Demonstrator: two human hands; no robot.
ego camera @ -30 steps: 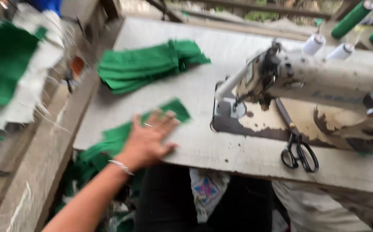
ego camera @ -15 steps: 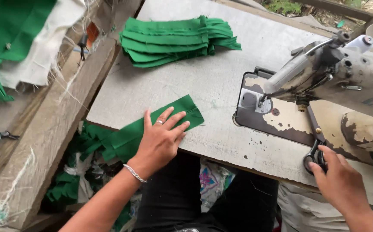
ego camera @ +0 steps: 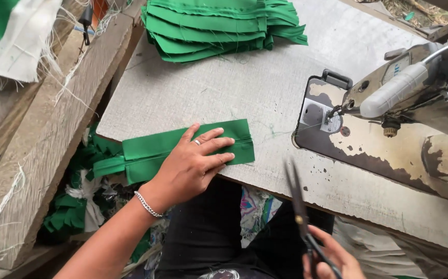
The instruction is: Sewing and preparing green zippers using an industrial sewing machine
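Bright, even daylight fills the frame, strongest toward the upper right. Shadows are soft and shallow. No harsh glare. The centre is sharp; the scissors (ego camera: 300,206) at the bottom edge look slightly blurred.

The right hand (ego camera: 332,258), which half a second ago lay on the scissors (ego camera: 301,217) beside the sewing machine (ego camera: 404,98), now holds them lifted off the tabletop (ego camera: 224,88) at about five o'clock, blades pointing toward twelve (a second ago it was out of view). The left hand (ego camera: 195,163) has slid along the green fabric strip (ego camera: 182,150) toward its three o'clock end
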